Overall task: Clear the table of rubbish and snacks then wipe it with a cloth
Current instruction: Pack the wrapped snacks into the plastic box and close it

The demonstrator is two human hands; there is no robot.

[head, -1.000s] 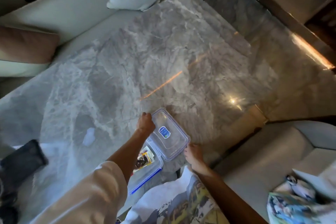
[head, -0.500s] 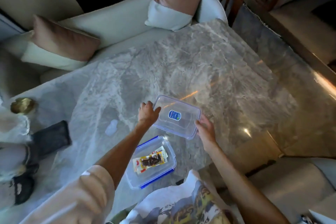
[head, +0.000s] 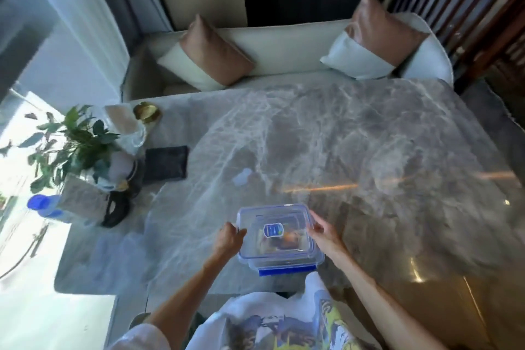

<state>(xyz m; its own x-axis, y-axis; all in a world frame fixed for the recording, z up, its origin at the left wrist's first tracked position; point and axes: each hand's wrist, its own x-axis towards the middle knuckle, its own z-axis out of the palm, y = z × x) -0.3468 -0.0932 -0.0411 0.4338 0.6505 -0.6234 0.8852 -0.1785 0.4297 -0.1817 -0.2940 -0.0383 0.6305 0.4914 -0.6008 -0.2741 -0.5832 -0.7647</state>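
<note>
A clear plastic container with blue clips (head: 287,260) stands near the front edge of the grey marble table (head: 369,150). Its clear lid (head: 275,231), with a blue label, lies on top of it, and snack packets show dimly through the plastic. My left hand (head: 227,239) grips the lid's left edge. My right hand (head: 322,231) holds the lid's right edge. A dark cloth (head: 166,162) lies flat on the table at the left. A small pale scrap (head: 242,177) lies on the marble beyond the container.
At the table's left end stand a leafy plant (head: 71,145), a glass vase (head: 127,131), a gold dish (head: 146,112), a blue-capped bottle (head: 45,207) and a black object (head: 116,210). A cream sofa (head: 284,48) with two cushions runs behind the table.
The lid, held in the air beside the open container before, now sits on top of the container with both hands at its edges. The camera has tilted up and shows the sofa.
</note>
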